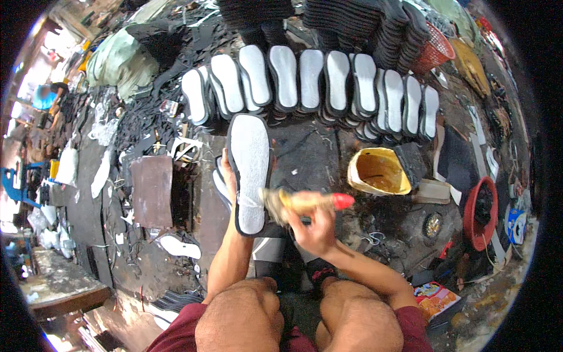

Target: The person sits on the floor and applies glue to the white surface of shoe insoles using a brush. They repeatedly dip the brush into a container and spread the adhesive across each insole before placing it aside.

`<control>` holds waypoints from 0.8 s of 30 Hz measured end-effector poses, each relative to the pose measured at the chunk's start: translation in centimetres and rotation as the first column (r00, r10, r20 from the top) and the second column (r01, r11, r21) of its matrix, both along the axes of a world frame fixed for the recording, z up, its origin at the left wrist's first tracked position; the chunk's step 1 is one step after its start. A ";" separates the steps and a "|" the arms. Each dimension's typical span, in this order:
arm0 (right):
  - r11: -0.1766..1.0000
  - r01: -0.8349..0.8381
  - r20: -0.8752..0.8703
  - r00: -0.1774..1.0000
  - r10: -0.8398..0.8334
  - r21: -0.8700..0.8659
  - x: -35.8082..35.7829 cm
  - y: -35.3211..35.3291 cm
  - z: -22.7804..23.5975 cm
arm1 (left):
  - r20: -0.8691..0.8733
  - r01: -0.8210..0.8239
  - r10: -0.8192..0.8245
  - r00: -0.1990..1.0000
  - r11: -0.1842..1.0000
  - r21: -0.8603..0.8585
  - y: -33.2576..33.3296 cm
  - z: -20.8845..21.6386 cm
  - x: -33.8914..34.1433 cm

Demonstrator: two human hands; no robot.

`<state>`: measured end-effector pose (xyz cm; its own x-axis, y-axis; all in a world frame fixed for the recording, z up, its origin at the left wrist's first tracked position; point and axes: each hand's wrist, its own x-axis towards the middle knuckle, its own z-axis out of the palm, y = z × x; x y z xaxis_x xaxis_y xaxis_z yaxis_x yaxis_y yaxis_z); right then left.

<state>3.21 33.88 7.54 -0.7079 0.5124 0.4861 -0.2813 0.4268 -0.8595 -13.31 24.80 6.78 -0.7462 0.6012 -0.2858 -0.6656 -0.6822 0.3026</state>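
My left hand (231, 176) grips a shoe sole (250, 158) from behind, its white face turned up and a black rim around it. Part of that hand is hidden behind the sole. My right hand (315, 229) is closed on a paintbrush (305, 203) with a yellowish, red-tipped handle. The bristles, smeared by motion, are at the sole's right edge near its lower end; whether they touch it I cannot tell. To the right stands a yellow pot (404, 185) with brownish stuff inside. Another white-faced sole (222, 183) shows partly behind my left forearm.
Stacks of white-faced soles (311, 79) curve across the far side, with tall stacks of black soles (352, 23) behind them. A brown square sheet (152, 190) lies at left. Right, there is a red basin (467, 217). Black scraps (170, 64) litter the floor.
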 end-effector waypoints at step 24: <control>0.783 0.577 0.210 0.816 -0.539 -0.234 14.8 12.4 0.8 | -0.196 0.219 -0.257 0.946 0.956 -0.196 16.4 -1.0 -11.1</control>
<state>18.04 46.27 8.34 -0.3005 0.9340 0.1934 0.0496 0.2178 -0.9747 -24.39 41.17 5.74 -0.6425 0.7257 -0.2462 -0.7073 -0.4381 0.5548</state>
